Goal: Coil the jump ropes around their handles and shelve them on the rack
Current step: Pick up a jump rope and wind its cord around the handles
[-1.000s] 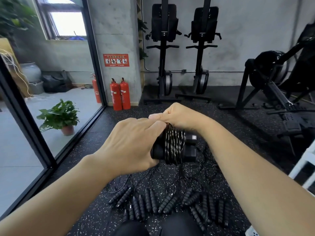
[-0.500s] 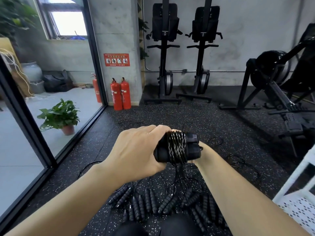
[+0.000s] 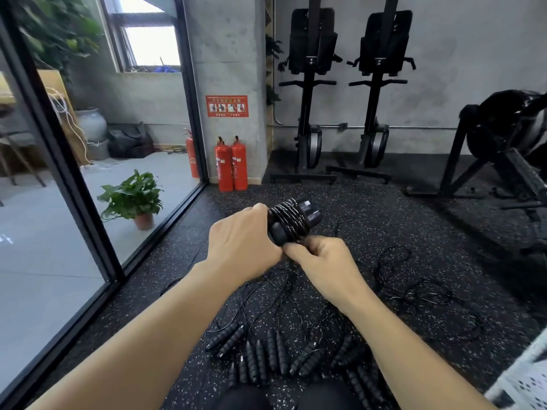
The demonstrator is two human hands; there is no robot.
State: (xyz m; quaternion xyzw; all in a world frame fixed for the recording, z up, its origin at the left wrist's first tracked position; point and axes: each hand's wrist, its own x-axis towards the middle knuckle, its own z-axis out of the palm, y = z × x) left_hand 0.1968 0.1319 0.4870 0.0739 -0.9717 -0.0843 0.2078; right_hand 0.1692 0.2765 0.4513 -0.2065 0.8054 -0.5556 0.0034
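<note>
Left hand (image 3: 241,244) grips the paired handles (image 3: 309,213) above the floor (image 3: 384,232), cord (image 3: 288,221) coiled round them; right hand (image 3: 322,264) pinches the trailing cord just beneath. Winding step, judged unfinished: next, another taut lap over the coil.

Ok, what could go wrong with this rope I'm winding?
1. Your right hand pinches the tail under the coil; a slip could let the turns spring loose from the handles your left hand grips.
2. That tail drops into the loose ropes on the floor and might snag one.
</note>
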